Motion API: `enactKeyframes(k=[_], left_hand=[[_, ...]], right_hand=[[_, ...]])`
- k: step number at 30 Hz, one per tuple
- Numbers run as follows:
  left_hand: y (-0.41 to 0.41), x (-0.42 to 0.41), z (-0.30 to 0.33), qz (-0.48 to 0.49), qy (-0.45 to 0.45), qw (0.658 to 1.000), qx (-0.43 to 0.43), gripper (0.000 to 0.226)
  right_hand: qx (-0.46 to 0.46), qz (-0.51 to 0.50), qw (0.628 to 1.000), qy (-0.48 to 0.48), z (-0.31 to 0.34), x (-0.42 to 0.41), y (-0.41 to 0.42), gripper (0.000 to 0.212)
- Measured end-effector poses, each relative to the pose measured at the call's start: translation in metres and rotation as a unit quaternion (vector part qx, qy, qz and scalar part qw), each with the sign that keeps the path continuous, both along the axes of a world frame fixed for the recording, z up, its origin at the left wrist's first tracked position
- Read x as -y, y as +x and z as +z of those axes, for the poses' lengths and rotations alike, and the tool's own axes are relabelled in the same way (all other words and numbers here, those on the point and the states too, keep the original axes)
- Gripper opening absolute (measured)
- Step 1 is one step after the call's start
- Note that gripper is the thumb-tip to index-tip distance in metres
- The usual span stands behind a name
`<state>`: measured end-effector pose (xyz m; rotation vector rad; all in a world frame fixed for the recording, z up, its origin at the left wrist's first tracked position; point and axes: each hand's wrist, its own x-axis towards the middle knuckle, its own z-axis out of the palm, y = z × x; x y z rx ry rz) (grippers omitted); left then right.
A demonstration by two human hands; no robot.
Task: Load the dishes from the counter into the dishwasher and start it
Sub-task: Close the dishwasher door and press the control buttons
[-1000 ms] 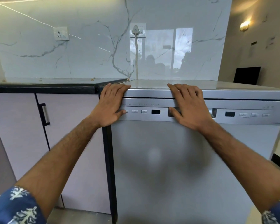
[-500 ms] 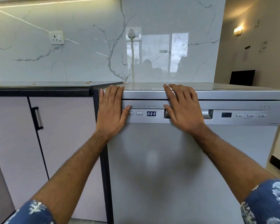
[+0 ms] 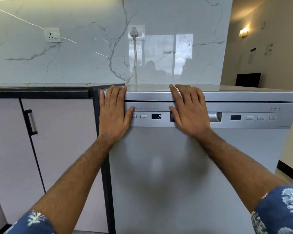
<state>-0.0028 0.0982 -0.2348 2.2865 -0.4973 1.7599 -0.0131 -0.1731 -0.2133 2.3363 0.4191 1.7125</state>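
Observation:
A silver dishwasher [image 3: 184,174] fills the middle of the view with its door closed. Its control panel [image 3: 243,115] runs along the top, and a small dark display [image 3: 156,116] shows the digit 2. My left hand [image 3: 114,114] lies flat on the panel's left end, thumb resting by the leftmost button. My right hand [image 3: 189,110] lies flat over the recessed door handle [image 3: 214,117], fingers reaching up to the top edge. Neither hand holds anything. No dishes are in view.
A black-edged counter [image 3: 41,92] and pale cabinet doors with a dark handle [image 3: 31,121] sit to the left. A plug and white cord [image 3: 135,53] hang on the marble backsplash. A doorway and a lit wall lamp [image 3: 243,32] lie to the right.
The display went from dark to 888 and now reads 2. My left thumb has slid up by the leftmost button. Both hands stay flat on the panel.

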Motion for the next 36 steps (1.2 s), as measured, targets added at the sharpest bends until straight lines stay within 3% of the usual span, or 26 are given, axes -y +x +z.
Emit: enactKeyframes(k=[36], left_hand=[[-0.0022, 0.0028, -0.0003, -0.007, -0.013, 1.0, 0.009, 0.059]], right_hand=[[0.011, 0.021, 1.0, 0.008, -0.0015, -0.0002, 0.0013, 0.06]])
